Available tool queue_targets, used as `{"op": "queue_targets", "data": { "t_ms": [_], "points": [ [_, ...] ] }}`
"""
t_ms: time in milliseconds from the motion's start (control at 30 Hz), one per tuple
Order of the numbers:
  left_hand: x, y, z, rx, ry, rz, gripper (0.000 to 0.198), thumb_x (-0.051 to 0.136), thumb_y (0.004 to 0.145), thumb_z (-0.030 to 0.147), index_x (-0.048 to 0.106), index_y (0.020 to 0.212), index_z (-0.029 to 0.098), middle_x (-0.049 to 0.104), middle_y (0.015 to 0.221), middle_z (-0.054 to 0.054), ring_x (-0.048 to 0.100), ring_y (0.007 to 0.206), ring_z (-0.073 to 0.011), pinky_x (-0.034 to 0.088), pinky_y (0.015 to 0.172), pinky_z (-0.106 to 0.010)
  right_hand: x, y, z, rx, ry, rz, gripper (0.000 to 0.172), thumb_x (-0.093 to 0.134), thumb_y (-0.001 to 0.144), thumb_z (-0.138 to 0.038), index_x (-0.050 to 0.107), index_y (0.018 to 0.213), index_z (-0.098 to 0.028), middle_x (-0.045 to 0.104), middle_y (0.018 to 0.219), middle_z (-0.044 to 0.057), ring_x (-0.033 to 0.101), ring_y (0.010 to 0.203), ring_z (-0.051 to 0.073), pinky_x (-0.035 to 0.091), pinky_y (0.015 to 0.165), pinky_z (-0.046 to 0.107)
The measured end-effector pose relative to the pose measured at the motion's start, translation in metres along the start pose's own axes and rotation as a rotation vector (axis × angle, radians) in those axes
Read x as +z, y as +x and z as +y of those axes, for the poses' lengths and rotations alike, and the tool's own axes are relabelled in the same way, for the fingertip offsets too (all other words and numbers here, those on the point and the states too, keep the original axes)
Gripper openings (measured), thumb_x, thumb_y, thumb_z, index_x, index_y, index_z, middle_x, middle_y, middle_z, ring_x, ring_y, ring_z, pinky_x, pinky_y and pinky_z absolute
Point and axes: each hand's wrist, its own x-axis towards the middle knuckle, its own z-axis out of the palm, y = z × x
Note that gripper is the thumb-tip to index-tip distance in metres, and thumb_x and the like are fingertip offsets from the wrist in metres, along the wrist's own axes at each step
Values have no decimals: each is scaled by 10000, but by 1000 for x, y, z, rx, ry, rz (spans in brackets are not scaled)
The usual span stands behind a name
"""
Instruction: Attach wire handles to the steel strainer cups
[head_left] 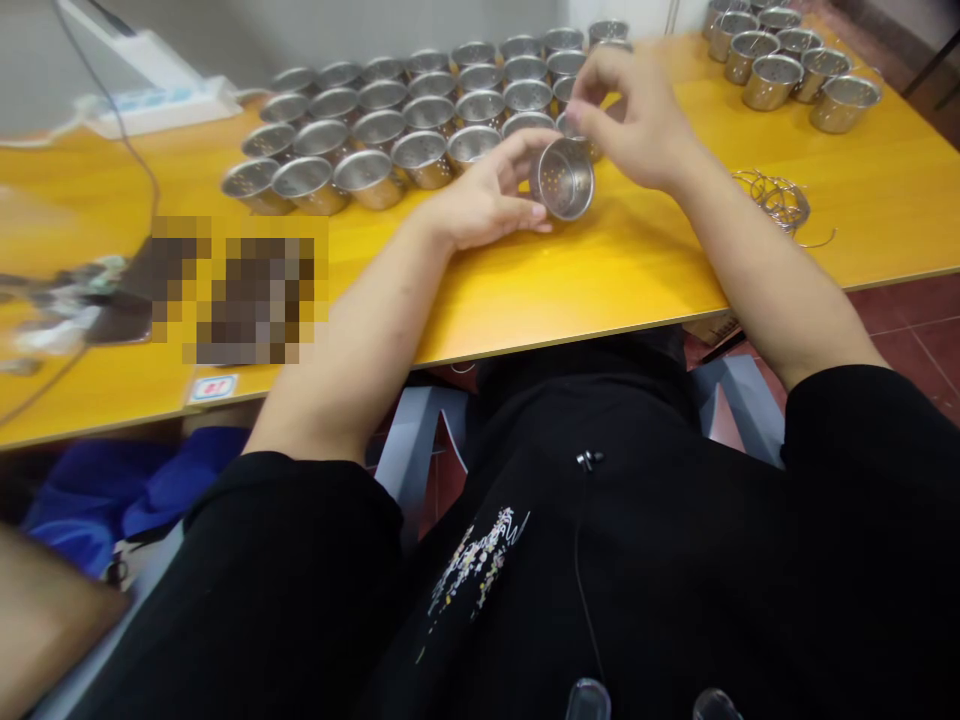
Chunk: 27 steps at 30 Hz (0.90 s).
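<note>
A small perforated metal cup (568, 182) is tilted with its open mouth toward me. My left hand (487, 195) grips its side, with the thumb below and the fingers behind. Just above and to the right of this cup, my right hand (637, 112) has its thumb and fingertips brought together in a pinch. Whatever may be between those fingertips is too small to make out. Behind both hands stand several rows of similar perforated cups (369, 178) on the yellow table (510, 300). Some of the cups are partly hidden by my hands.
Tangled wire rings (778, 200) lie right of my right forearm. Another group of cups (772, 82) stands at the back right. A white power strip (169, 105) with cables is at the back left. Blurred dark items (124, 315) lie left, and another person's arm (52, 620) shows lower left.
</note>
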Motion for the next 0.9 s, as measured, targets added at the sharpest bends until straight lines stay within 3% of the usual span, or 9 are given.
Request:
{"op": "queue_targets", "data": {
  "t_ms": [67,167,300,367,433,600,667,767,900],
  "points": [
    [2,0,1,20,31,6,887,1176,786,247,812,1577,416,848,1649,35,765,1093,-231,746,1035,-500,-1,-4,4,5,-11,-159,225,792,1098,37,845,1204,-155,920,1274,104,821,1191,239,582,1040,335],
    [2,1,0,49,50,0,884,1179,752,249,831,1540,445,791,1760,63,779,1256,-298,752,1058,-523,0,-8,8,12,-1,-274,270,835,1054,-213,870,1322,-225,946,1391,77,847,1293,260,607,1165,386],
    [1,6,-3,34,93,16,965,1146,716,277,810,1600,467,897,1528,11,738,1580,-424,723,1220,-594,-2,-7,12,-14,45,-280,397,823,961,-480,904,1262,-235,955,1323,85,845,1237,265,623,1124,411],
    [0,8,-4,25,127,41,980,1154,686,290,822,1596,443,903,1430,-27,759,1608,-433,733,1228,-583,-4,-6,13,0,39,-313,370,859,949,-425,909,1268,-246,959,1331,54,832,1241,238,624,1118,379],
    [-1,9,-5,53,126,68,950,1164,657,266,837,1535,422,869,1534,-21,773,1591,-408,767,1174,-536,-6,-5,12,16,37,-299,365,858,971,-218,902,1333,-231,952,1402,42,839,1290,213,634,1073,335],
    [-7,11,-8,90,44,150,904,1172,664,245,800,1460,455,796,1698,66,734,1604,-358,789,1110,-465,-9,-3,2,-35,-36,-38,474,668,1024,189,901,1344,-71,929,1282,118,866,1126,219,604,859,291],
    [-8,10,-9,56,32,165,927,1193,667,282,782,1477,470,836,1606,59,759,1573,-360,773,1133,-486,-8,-3,-4,-73,-150,-53,426,702,1022,208,934,1266,-54,938,1226,132,837,1029,229,606,900,313],
    [-7,8,-8,22,38,174,966,1206,660,321,749,1499,470,876,1517,70,779,1488,-341,734,1169,-501,-6,-5,-14,-105,-263,-218,412,734,1055,144,967,1321,-65,955,1304,153,859,1133,261,637,1028,338],
    [-8,9,-9,26,53,169,927,1195,674,338,744,1473,472,891,1474,120,741,1463,-297,698,1198,-468,-1,-7,-21,-92,-326,-494,265,793,1114,-193,988,1293,-192,978,1285,96,869,1178,241,631,1131,362]
  ]
}}
